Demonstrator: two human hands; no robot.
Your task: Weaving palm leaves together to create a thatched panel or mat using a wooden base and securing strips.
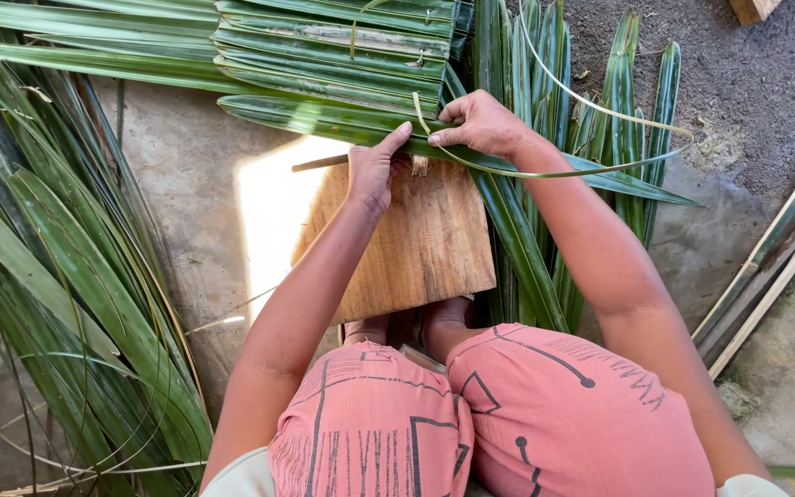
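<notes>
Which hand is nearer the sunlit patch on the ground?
Left. The left hand sits just right of the sunlit patch; the right hand is farther right, across the wooden board.

Bare arms, salmon-pink trousers (499, 423) with dark line patterns, bare feet (443, 317)

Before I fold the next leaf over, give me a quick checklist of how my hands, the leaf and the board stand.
1. Right hand pinches the long green palm leaf at its fold: ok.
2. Left hand presses the same leaf, thumb up against it: ok.
3. Brown wooden board lies flat under the working spot: ok.
4. Thin pale leaf-rib strip loops free past the right hand, not snagged: ok.
5. Row of folded green leaves lies even and overlapped: ok.
6. How tightly the strip binds the fold: cannot tell, the fingers cover it.
</notes>
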